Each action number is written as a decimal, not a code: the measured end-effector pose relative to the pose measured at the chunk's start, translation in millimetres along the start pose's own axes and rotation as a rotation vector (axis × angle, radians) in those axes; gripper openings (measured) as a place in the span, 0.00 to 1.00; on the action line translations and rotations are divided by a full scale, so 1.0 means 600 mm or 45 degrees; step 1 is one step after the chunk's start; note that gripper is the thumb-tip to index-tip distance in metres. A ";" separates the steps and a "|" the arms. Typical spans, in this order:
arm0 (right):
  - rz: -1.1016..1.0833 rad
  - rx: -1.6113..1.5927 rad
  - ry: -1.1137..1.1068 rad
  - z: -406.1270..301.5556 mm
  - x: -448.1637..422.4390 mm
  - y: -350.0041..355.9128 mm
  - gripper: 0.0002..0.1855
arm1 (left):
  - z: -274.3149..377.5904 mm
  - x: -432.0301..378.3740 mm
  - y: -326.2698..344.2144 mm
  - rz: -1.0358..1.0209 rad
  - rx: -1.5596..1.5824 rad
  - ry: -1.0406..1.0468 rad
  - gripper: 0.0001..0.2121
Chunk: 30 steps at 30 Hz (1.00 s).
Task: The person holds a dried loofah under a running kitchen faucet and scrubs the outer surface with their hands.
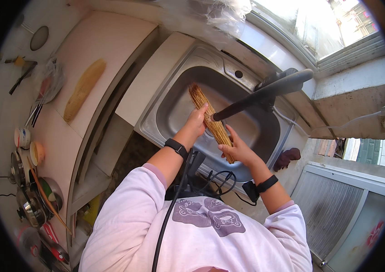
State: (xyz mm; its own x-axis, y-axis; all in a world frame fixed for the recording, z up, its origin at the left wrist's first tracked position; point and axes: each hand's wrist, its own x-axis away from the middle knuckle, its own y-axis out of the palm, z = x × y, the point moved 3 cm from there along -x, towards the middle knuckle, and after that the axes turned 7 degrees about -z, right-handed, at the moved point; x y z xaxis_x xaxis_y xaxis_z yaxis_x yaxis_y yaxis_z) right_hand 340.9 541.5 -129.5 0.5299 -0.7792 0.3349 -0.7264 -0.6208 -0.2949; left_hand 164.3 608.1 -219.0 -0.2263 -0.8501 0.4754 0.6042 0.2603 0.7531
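A long bundle of yellow-brown plant stalks or bristles, possibly a brush, lies slantwise over the stainless-steel sink. Its upper end is darker. My left hand grips it around the middle, thumb on top. Nearer its lower end, my right hand holds it from the right side, thumb and fingers apart around it. The mouth of the black faucet is right over the bundle, between my two hands. Whether water is running cannot be told.
On the counter at left lies a long tan loofah-like object. Bowls, pots and a plastic bag stand farther left. A dark cloth lies right of the sink. Black cables hang between me and the sink.
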 end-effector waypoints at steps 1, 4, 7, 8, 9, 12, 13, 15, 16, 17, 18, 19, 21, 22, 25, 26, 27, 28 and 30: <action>-0.118 -0.318 0.172 -0.006 -0.004 0.003 0.40 | 0.003 0.000 0.003 0.019 -0.003 -0.007 0.15; -0.192 -0.586 0.391 -0.032 -0.014 0.002 0.40 | 0.004 0.005 0.016 0.073 -0.003 -0.091 0.17; -0.180 0.085 0.554 -0.086 -0.032 -0.008 0.38 | -0.001 0.017 0.026 0.045 0.024 -0.251 0.17; -0.173 0.301 0.608 -0.093 -0.036 -0.006 0.38 | -0.007 0.018 0.028 0.017 0.033 -0.305 0.17; -0.074 0.660 0.466 -0.095 -0.045 -0.002 0.38 | -0.013 0.018 0.026 -0.014 0.040 -0.356 0.17; 0.013 0.846 0.174 -0.091 -0.060 0.007 0.33 | -0.019 0.002 0.007 -0.103 0.030 -0.243 0.15; 0.012 0.763 0.113 -0.087 -0.058 0.004 0.31 | -0.017 0.001 0.014 -0.110 0.023 -0.218 0.15; -0.038 0.119 0.132 -0.078 -0.046 0.007 0.30 | -0.017 0.008 0.009 0.043 0.057 -0.204 0.16; -0.069 -0.159 0.161 -0.076 -0.045 0.008 0.31 | -0.014 0.010 0.005 0.094 0.069 -0.191 0.17; -0.089 -0.433 0.197 -0.075 -0.047 0.009 0.31 | -0.013 0.012 -0.001 0.088 0.078 -0.201 0.19; -0.105 -0.533 0.220 -0.068 -0.047 0.007 0.30 | -0.014 0.018 0.007 0.077 0.078 -0.221 0.19; -0.107 -0.584 0.231 -0.059 -0.050 0.002 0.29 | -0.013 0.025 0.016 0.068 0.079 -0.238 0.20; -0.112 -0.553 0.259 -0.043 -0.061 -0.004 0.29 | -0.008 0.035 0.022 0.064 -0.028 -0.221 0.23; -0.113 -0.515 0.262 -0.037 -0.069 -0.004 0.29 | -0.002 0.038 0.026 0.064 -0.066 -0.210 0.24; -0.046 -0.535 0.361 -0.029 -0.089 -0.002 0.28 | 0.008 0.031 0.016 0.190 -0.036 -0.127 0.27; -0.022 -0.557 0.389 -0.028 -0.094 0.001 0.28 | 0.009 0.032 0.015 0.182 -0.089 -0.159 0.27; -0.067 -0.594 0.416 -0.036 -0.097 0.009 0.24 | 0.008 0.034 0.021 0.171 -0.120 -0.182 0.27; -0.084 -0.615 0.427 -0.035 -0.102 0.013 0.22 | 0.009 0.038 0.025 0.163 -0.150 -0.204 0.28; -0.165 -0.612 0.459 -0.027 -0.119 0.029 0.25 | 0.009 0.049 0.019 0.117 -0.218 -0.288 0.27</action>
State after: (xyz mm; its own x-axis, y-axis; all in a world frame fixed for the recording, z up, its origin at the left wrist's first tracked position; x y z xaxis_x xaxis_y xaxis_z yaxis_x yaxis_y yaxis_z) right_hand 283.4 587.6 -143.8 0.5067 -0.5691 0.6476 -0.8265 -0.5342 0.1772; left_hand 160.4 588.4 -194.2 -0.3176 -0.6980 0.6418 0.7459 0.2340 0.6236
